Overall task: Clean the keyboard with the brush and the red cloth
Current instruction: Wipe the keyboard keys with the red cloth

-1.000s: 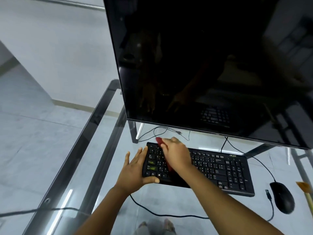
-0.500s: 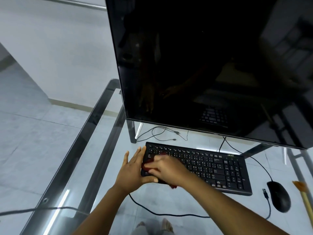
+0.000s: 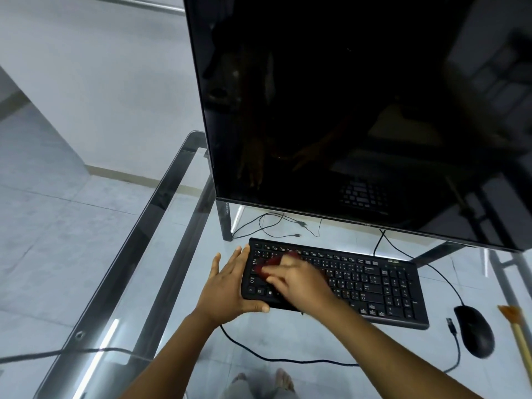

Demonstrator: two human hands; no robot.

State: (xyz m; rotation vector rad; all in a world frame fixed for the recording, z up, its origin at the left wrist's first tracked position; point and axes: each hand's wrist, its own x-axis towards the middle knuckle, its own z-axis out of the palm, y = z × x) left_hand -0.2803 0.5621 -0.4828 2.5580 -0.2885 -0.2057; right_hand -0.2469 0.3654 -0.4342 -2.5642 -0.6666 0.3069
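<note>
- Keyboard (image 3: 374, 286) could slide on the glass table (image 3: 172, 283), or a keycap could snag, if the wipe presses hard.
- It is black and wired, at near centre.
- Red cloth (image 3: 270, 264) lies on its left keys.
- Right hand (image 3: 299, 280), blurred, presses the cloth with flat fingers.
- Left hand (image 3: 227, 286), spread wide, braces the left end.
- Brush (image 3: 515, 326) lies far right.

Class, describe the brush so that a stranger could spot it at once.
Start at the big dark monitor on the glass table. Right of the black keyboard and mouse lies the brush. Its orange bristles and pale handle stand out from those black neighbours.
</note>
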